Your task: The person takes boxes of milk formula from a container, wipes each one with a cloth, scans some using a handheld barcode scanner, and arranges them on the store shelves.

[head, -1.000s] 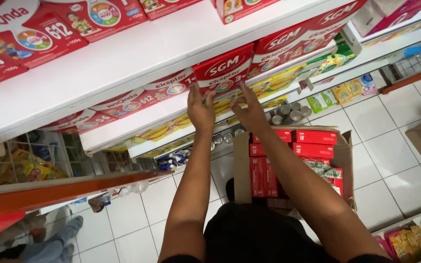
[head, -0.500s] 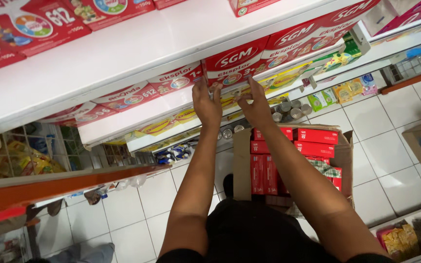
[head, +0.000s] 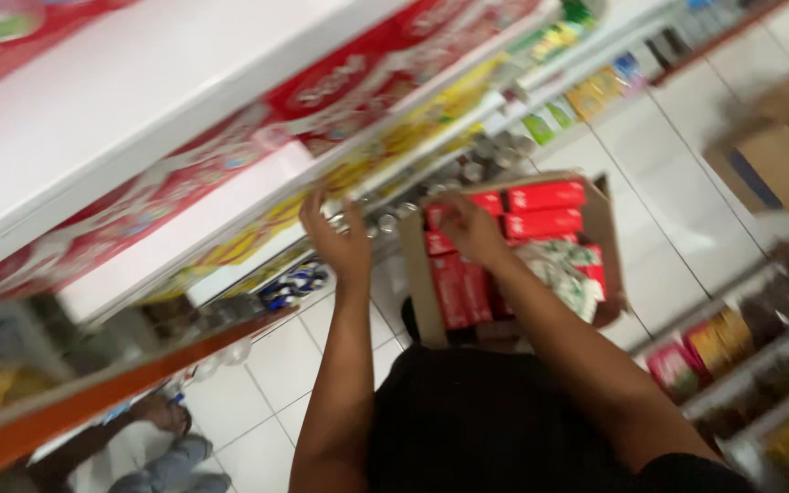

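Observation:
The picture is blurred by motion. My left hand [head: 340, 242] is raised with fingers spread, close to the front edge of a white shelf [head: 139, 119] that carries red cartons [head: 349, 82]. My right hand [head: 472, 228] hovers over an open cardboard box [head: 413, 274] held against my body. Inside the box are several red packs [head: 545, 196] and a crumpled patterned wrapper [head: 563, 274]. I cannot tell whether the right hand's fingers are closed on a pack.
Lower shelves hold yellow packs [head: 413, 137] and small tins [head: 477, 164]. A second cardboard box [head: 778, 164] stands on the white tiled floor at the right. A rack of packets [head: 714, 347] is at lower right. Another person's foot [head: 171, 420] shows at bottom left, under an orange shelf edge [head: 93, 402].
Both hands have come down from the red cartons on the shelf. The right hand now sits over the cardboard box. The view has swung and blurred.

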